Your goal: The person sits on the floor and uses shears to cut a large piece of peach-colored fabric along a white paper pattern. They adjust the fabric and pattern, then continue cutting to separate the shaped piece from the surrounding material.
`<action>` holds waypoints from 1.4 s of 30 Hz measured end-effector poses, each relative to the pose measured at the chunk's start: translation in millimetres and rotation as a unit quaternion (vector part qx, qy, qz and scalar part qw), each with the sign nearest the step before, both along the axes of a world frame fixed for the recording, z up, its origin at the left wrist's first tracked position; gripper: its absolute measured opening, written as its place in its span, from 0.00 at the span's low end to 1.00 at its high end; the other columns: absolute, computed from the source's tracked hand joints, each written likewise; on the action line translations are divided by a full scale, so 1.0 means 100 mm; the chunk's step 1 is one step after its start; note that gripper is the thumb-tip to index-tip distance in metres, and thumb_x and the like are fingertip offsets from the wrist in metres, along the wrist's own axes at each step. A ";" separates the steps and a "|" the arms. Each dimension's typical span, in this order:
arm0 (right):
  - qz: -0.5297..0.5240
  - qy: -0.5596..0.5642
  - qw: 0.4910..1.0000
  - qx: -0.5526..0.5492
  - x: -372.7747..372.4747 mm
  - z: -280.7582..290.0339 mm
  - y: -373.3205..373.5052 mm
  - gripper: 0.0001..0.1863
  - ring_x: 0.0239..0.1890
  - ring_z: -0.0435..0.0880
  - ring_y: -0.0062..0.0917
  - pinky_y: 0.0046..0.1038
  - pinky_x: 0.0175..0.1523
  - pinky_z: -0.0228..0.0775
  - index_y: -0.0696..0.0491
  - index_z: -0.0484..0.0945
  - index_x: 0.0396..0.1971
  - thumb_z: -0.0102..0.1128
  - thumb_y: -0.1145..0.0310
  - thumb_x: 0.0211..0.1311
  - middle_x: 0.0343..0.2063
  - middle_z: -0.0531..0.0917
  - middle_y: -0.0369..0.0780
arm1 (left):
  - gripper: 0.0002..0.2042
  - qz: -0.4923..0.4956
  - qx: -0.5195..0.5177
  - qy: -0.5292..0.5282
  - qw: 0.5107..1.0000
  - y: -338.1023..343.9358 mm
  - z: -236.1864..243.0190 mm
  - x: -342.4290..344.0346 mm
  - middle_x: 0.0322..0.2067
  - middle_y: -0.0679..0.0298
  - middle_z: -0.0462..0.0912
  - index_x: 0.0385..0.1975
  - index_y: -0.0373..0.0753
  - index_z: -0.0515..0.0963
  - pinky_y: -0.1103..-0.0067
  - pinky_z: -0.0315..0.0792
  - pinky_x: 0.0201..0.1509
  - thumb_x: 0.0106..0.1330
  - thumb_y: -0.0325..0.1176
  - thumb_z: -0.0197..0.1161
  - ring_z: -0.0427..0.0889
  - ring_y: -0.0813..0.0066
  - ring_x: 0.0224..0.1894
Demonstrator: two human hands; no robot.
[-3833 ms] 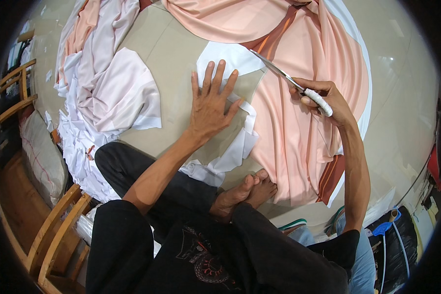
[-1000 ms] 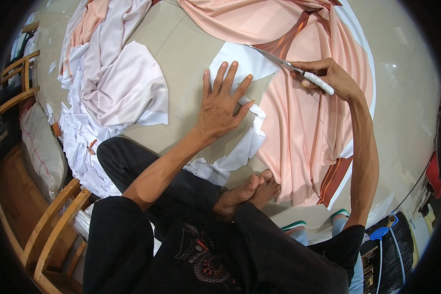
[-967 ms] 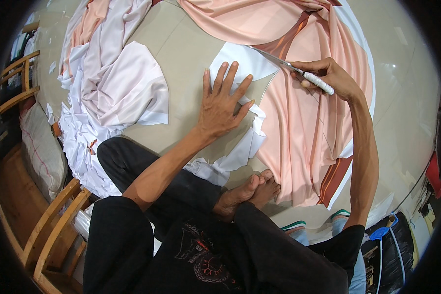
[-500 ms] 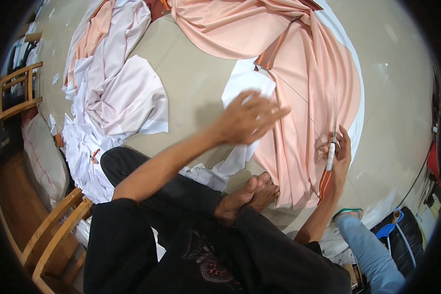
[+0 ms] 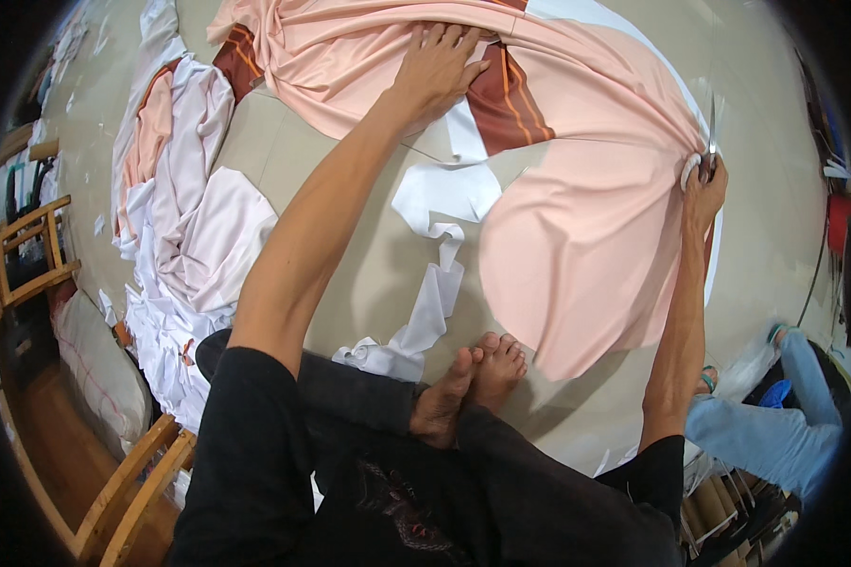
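My left hand (image 5: 437, 74) reaches far forward, its fingers spread on the peach fabric (image 5: 577, 227) close to a rust-brown band with orange stripes (image 5: 506, 99). Out at the far right, my right hand (image 5: 704, 189) is closed round a pair of scissors (image 5: 713, 132) with white wrapping on the handle, the blades pointing away from me. Folds of the peach fabric run together at this hand; whether the fingers pinch the cloth too is hidden. White cloth (image 5: 648, 42) shows along the fabric's outer edge.
White offcuts (image 5: 435, 293) lie on the tiled floor before my bare feet (image 5: 473, 383). Pale fabric (image 5: 213, 227) and white scraps (image 5: 165, 331) are heaped at left, near wooden frames (image 5: 33, 250) and a sack (image 5: 99, 369). Another person's jeans-clad leg (image 5: 766, 425) is at lower right.
Both hands have moved away from me, the left onto the fabric and the right farther out with the scissors. The peach fabric's near part has swung and spread out, its striped band shifting.
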State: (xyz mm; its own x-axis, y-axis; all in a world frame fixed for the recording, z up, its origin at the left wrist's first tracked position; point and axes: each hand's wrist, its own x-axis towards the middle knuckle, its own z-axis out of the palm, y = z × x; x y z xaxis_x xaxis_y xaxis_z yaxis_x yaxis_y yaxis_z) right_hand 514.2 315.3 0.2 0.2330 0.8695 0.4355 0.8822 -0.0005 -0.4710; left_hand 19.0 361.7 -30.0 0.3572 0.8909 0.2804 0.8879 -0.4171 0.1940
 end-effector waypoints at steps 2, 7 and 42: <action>0.067 0.007 0.997 0.033 -0.33 0.16 0.03 0.26 0.56 0.83 0.41 0.36 0.65 0.72 0.62 0.76 0.63 0.66 0.72 0.67 0.53 0.83 0.47 | 0.29 0.022 0.081 -0.037 0.996 -0.19 0.00 0.01 0.75 0.51 0.65 0.76 0.41 0.64 0.50 0.51 0.81 0.80 0.46 0.52 0.61 0.49 0.77; 0.139 0.109 0.981 -0.074 -1.30 0.19 -1.19 0.32 0.65 0.79 0.38 0.37 0.68 0.71 0.59 0.72 0.68 0.61 0.81 0.62 0.62 0.78 0.47 | 0.29 -0.018 0.037 -0.083 0.996 -0.86 0.17 0.25 0.80 0.53 0.58 0.77 0.44 0.64 0.47 0.44 0.83 0.76 0.37 0.58 0.53 0.47 0.81; 0.132 0.626 0.587 -0.497 -0.61 0.54 -2.99 0.33 0.29 0.80 0.16 0.18 0.30 0.74 0.57 0.74 0.71 0.71 0.75 0.65 0.54 0.88 0.43 | 0.33 0.135 -0.267 -0.204 0.932 -3.17 0.82 1.69 0.60 0.45 0.75 0.71 0.32 0.65 0.53 0.64 0.66 0.71 0.42 0.66 0.73 0.47 0.64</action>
State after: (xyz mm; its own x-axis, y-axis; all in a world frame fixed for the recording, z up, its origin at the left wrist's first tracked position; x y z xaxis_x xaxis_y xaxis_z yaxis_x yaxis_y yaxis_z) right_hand 453.7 16.2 54.1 -0.3706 0.6273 -0.6849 -0.1231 -0.7641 -0.6332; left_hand 187.9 44.3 52.1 0.0606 0.9844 -0.1653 0.7535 0.0635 0.6543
